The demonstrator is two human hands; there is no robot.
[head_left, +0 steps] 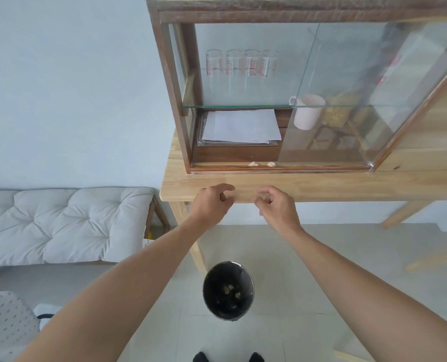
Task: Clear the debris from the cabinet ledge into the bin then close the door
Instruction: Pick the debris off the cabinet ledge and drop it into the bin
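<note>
Two bare forearms reach forward side by side, the left hand (212, 202) and right hand (278, 207) held near each other but apart, knuckles up, each with fingers (226, 188) loosely curled and thumb close to the fingertips, neither visibly gripping anything.

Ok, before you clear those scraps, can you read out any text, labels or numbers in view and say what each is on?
No text can be read.
Glasses on the upper shelf of the cabinet: red printed markings, too blurred to read.
Red-and-white item behind the glass door: markings blurred by reflection.
White papers on the lower shelf: nothing visible on them.
Mug, bin: no visible marking.
</note>
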